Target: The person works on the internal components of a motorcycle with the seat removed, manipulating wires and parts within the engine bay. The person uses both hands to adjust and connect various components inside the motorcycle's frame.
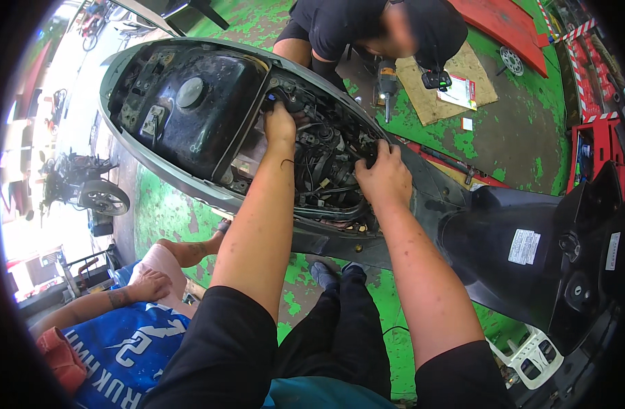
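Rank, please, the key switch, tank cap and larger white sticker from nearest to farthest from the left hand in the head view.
1. Tank cap: left of the left hand.
2. Larger white sticker: right, lower.
3. Key switch: far right, lower.

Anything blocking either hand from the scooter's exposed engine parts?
Nothing visible: the left hand reaches in beside the black tank, the right hand is at the opposite end of the engine parts. Exact finger contact can't be made out.

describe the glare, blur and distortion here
Head view: the left background is largely washed out; head view: dark, rounded fisheye edges; head view: a blurred face on the co-worker opposite, while left hand and right hand look fairly sharp.
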A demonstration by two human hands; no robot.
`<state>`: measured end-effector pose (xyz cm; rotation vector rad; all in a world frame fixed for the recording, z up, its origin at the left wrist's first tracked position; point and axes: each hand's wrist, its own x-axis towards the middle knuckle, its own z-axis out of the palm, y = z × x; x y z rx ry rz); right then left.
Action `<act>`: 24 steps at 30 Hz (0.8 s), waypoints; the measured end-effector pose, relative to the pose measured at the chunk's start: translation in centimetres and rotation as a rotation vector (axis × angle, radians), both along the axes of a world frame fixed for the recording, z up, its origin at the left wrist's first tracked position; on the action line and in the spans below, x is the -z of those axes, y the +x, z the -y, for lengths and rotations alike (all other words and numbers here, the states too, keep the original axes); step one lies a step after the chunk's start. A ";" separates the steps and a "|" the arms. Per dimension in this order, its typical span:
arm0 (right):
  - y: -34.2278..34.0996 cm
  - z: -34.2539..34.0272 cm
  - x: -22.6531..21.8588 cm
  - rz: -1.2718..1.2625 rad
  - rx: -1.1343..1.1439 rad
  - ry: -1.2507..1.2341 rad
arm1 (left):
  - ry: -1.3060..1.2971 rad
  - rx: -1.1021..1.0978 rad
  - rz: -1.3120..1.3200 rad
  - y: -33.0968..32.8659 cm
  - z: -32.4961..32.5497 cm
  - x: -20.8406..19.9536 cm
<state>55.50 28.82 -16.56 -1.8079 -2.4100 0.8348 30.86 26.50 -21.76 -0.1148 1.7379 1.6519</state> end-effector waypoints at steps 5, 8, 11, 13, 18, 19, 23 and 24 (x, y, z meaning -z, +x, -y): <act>-0.2 0.1 -0.5 0.012 -0.012 -0.032 | -0.010 0.012 -0.217 -0.2 0.3 1.6; 0.0 0.0 -0.2 0.009 -0.002 -0.015 | -0.165 0.091 -0.307 -0.8 0.8 1.7; 0.0 0.0 0.0 0.007 0.004 0.004 | -0.277 0.128 -0.313 -1.5 1.0 1.4; 0.3 -0.2 0.3 0.016 0.012 0.019 | -0.258 0.121 -0.269 -1.2 0.6 1.1; -1.1 0.8 -0.4 -0.019 -0.026 -0.003 | -0.184 -0.051 -0.172 -4.4 2.5 1.4; -0.5 0.4 0.0 -0.001 -0.012 0.007 | -0.307 0.006 -0.288 -2.6 1.5 0.7; 0.6 -0.2 0.4 0.018 0.011 0.036 | -0.404 0.136 -0.433 0.8 -0.1 -2.6; 0.5 -0.1 0.4 0.014 0.010 0.042 | -0.332 0.144 -0.381 0.8 0.0 -2.8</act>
